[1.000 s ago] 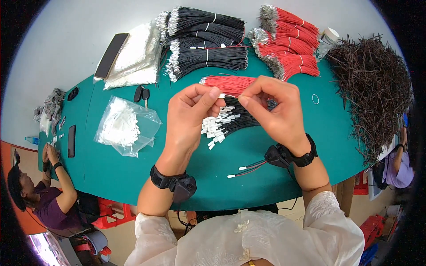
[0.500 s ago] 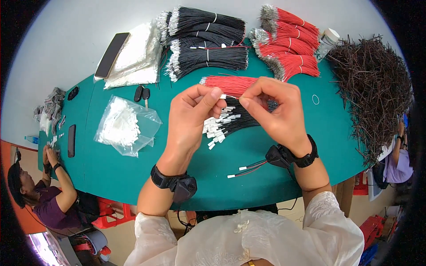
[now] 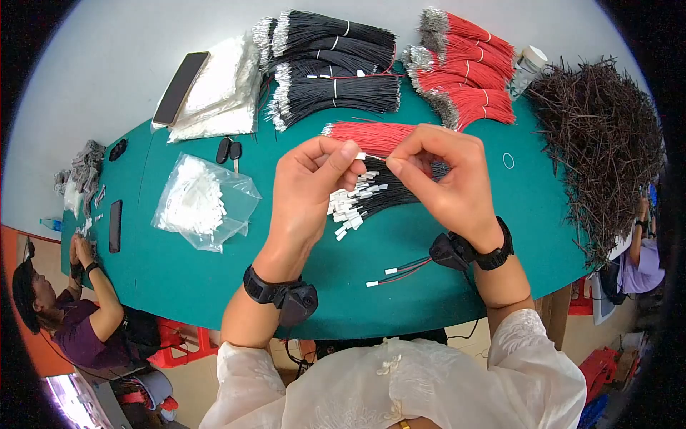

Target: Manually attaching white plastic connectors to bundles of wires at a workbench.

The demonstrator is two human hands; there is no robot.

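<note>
My left hand [image 3: 309,180] is closed in a pinch on a small white plastic connector [image 3: 361,156], whose end shows past the thumb. Facing it, my right hand [image 3: 451,187] pinches a thin wire at the connector's right side; the fingers mostly hide this wire, and whether its tip sits inside the connector cannot be made out. Beneath both hands lies a bundle of black wires with white connectors [image 3: 351,207]. Behind that is a bundle of red wires [image 3: 371,134]. Two-connector red and black leads [image 3: 404,270] rest near my right wrist.
Black wire bundles [image 3: 357,93] and red wire bundles [image 3: 479,71] line the back of the green table [image 3: 193,286]. A clear bag of white connectors [image 3: 191,204], car keys [image 3: 230,151] and a phone [image 3: 181,89] lie left. Dark wire pieces [image 3: 597,143] are heaped right. A co-worker [image 3: 78,314] sits left.
</note>
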